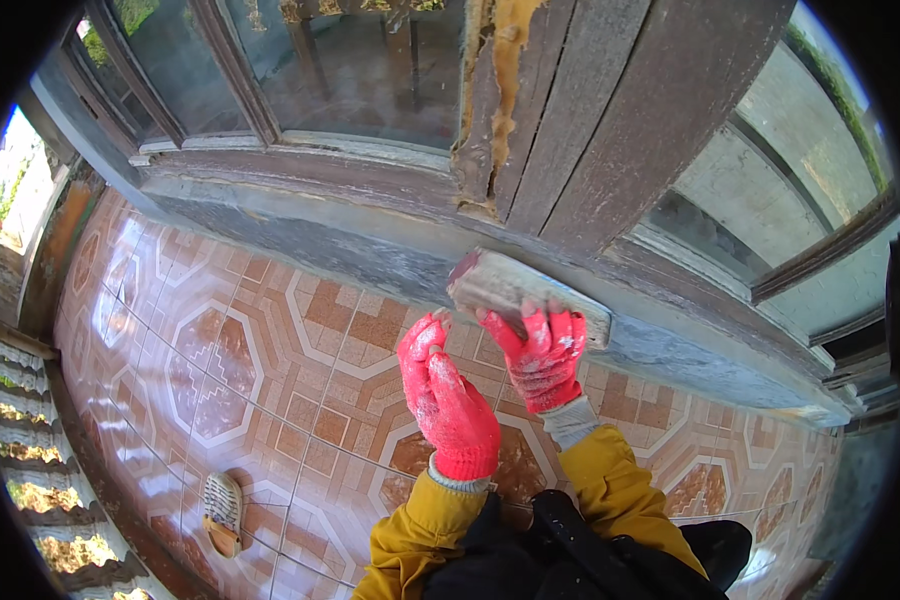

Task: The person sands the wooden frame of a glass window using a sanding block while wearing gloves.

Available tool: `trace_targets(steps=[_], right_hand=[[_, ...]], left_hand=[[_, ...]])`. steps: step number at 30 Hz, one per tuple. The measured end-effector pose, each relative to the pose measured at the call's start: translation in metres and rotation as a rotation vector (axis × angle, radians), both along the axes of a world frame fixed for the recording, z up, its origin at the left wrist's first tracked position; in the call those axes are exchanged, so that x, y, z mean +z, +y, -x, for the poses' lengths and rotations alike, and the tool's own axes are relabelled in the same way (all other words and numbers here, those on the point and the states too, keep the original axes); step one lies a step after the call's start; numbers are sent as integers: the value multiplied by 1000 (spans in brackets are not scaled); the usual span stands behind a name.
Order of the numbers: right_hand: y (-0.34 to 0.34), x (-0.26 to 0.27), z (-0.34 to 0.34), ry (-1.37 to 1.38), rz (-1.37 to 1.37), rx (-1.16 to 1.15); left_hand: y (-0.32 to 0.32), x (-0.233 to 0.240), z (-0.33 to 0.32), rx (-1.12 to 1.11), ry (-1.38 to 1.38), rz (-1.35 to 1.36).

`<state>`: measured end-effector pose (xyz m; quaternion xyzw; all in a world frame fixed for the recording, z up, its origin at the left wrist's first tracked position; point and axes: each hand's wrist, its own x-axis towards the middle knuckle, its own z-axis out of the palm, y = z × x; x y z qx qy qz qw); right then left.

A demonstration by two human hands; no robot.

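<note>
My right hand [544, 352], in a red fingerless work glove dusted with pale powder, has its fingers bent over the lower edge of a worn, flat board-like block [529, 289]. The block lies against the low wall [307, 225] under the wooden window frame; its underside is hidden. Left of it my left hand [450, 397], gloved alike, is raised over the floor with its fingers curled and the thumb near the forefinger. Whether it holds something small cannot be told.
Below is a patterned tile floor [330, 390]. A shoe [223, 514] lies on it at the lower left, near a railing with balusters [37, 450]. Glass panes [360, 75] and a weathered post [615, 127] with orange-brown filler beside it rise above the low wall.
</note>
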<state>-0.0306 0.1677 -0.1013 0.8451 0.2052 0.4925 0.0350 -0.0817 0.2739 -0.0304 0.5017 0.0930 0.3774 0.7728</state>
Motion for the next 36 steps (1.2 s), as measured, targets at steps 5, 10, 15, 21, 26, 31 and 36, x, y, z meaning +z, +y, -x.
trace_targets(steps=[5,10,15,21,26,31,36], right_hand=[[-53,-58,21,350,496,44],[-27,1,13,137,-9,32],[-42,-27,17,242,187,48],[-29,-13,23,376,144,45],[-17,-6,13,162,-62,-10],[-68,-66,32,261,72,-3],[-136,-40,46,-178,-718,-315]], left_hand=[[-14,-6,0,-68,-19,-68],[-19,-12,-2,-86,49,-70],[-36,-13,-2,-137,59,-122],[-38,-8,-2,-132,42,-31],[-39,-9,-2,-198,-5,-13],[-44,-8,0,-167,-4,-35],[-37,-12,-8,-179,17,29]])
